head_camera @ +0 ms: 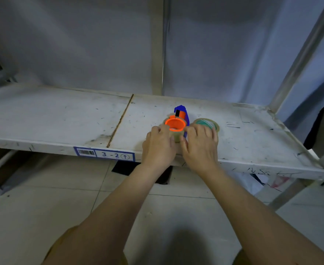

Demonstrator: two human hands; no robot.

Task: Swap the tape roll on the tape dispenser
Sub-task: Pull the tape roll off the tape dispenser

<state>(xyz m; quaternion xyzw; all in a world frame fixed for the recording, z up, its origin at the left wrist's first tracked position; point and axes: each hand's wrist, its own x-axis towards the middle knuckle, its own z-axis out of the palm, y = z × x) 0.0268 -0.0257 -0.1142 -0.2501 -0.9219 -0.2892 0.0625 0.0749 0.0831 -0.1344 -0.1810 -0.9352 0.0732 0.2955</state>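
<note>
So, both my hands are on the blue plastic tape dispenser with the bright orange hub (176, 123), which sits just right of the middle of the frame on a scuffed white metal shelf (61, 115). My left hand (158, 148) is wrapped around the left side of the brownish clear tape roll (176, 135) that's sitting around that orange hub, fingers curled over its edge. My right hand (200, 148) is gripping the right side of the same roll, thumb pressed against the front of it. A second clear tape roll with a greenish core (208, 124) lies flat on the shelf just right of the dispenser, touching my right fingertips. A blue-bordered label reading 3-2 (104, 154) sticks on the shelf's front edge, lower left of my hands.
</note>
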